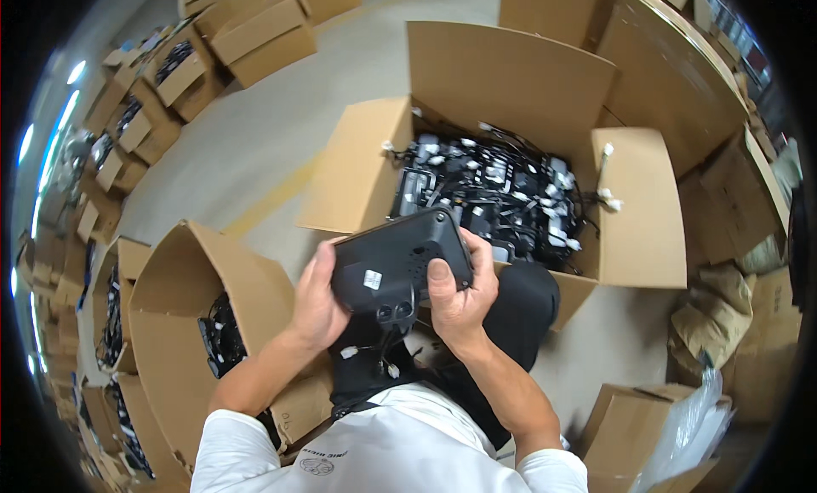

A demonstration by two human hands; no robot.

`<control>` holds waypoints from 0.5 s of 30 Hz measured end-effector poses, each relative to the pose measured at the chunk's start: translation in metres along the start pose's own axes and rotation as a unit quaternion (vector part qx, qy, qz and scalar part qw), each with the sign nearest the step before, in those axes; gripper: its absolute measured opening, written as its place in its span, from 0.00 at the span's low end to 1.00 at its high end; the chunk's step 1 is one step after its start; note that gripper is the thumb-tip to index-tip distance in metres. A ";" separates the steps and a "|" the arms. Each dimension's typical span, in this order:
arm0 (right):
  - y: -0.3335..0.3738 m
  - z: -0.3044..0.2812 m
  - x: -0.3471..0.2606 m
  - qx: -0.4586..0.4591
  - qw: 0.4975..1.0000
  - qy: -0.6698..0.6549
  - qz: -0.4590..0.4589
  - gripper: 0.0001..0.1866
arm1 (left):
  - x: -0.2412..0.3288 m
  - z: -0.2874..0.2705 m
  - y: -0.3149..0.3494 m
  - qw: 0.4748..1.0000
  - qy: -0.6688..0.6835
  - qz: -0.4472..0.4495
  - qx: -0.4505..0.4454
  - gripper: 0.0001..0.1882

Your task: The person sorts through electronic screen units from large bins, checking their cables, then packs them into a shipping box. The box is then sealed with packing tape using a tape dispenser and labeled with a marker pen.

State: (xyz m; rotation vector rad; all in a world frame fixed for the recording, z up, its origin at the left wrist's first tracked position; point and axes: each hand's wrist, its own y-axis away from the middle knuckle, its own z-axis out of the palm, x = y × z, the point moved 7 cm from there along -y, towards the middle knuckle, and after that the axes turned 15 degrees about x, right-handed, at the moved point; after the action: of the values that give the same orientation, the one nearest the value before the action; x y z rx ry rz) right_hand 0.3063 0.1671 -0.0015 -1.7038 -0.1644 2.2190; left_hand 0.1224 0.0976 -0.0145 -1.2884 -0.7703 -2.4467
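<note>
Between both hands, above my lap, is a black plastic housing with cables [383,255], its flat back with a small white label turned up. My left hand [319,301] grips its left edge. My right hand [464,297] holds the right end, the thumb lying on the back face and the fingers hidden under it. From two round outlets at the near edge, black cables with white connectors [387,357] hang over my lap. Just beyond stands an open cardboard box [511,59] filled with similar black units [502,191] and their white plugs.
At my left, another open carton [179,297] has black units [223,335] inside. More filled boxes [174,71] line the far left. Tall cardboard [672,76] rises at the right, above a tan sack [715,318]. A box with clear plastic wrap [681,442] is at the lower right.
</note>
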 end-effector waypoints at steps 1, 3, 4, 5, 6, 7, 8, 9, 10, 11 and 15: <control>-0.005 -0.004 -0.002 0.011 0.999 -0.031 -0.007 0.32 | 0.006 0.010 0.008 0.998 -0.045 0.033 -0.040 0.32; -0.010 -0.010 -0.006 -0.030 0.999 0.008 -0.017 0.30 | 0.017 0.014 0.013 0.982 -0.159 0.076 -0.074 0.38; -0.013 -0.010 -0.009 -0.059 0.998 0.024 -0.010 0.30 | 0.024 0.007 0.011 0.967 -0.229 0.092 -0.064 0.41; -0.021 -0.011 -0.006 -0.095 0.993 0.047 -0.043 0.30 | 0.037 0.003 0.009 0.923 -0.339 0.175 -0.053 0.39; -0.029 -0.013 -0.002 -0.131 0.986 0.073 -0.074 0.30 | 0.051 0.020 0.015 0.860 -0.418 0.284 -0.065 0.39; -0.036 -0.015 0.001 -0.154 0.985 0.062 -0.056 0.33 | 0.065 0.041 0.027 0.772 -0.447 0.433 -0.132 0.37; -0.044 -0.019 0.008 -0.186 0.979 0.064 -0.053 0.31 | 0.073 0.061 0.041 0.657 -0.458 0.566 -0.194 0.36; -0.054 -0.020 0.006 -0.222 0.968 0.016 0.120 0.32 | 0.076 0.079 0.051 0.602 -0.439 0.622 -0.243 0.34; -0.058 -0.020 -0.005 -0.251 0.923 -0.035 0.290 0.33 | 0.074 0.089 0.056 0.563 -0.419 0.662 -0.263 0.28; -0.073 -0.022 -0.012 -0.263 0.937 -0.008 0.232 0.33 | 0.071 0.101 0.062 0.506 -0.422 0.693 -0.293 0.25; -0.125 -0.039 -0.035 -0.211 0.957 -0.027 0.199 0.35 | 0.061 0.146 0.057 0.384 -0.414 0.772 -0.292 0.19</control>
State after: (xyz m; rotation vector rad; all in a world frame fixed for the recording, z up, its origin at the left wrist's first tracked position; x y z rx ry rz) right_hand 0.3753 0.2681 0.0562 -2.0440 -0.3581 2.6755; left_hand 0.2137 0.1339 0.1219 -1.8814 1.0604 -0.2792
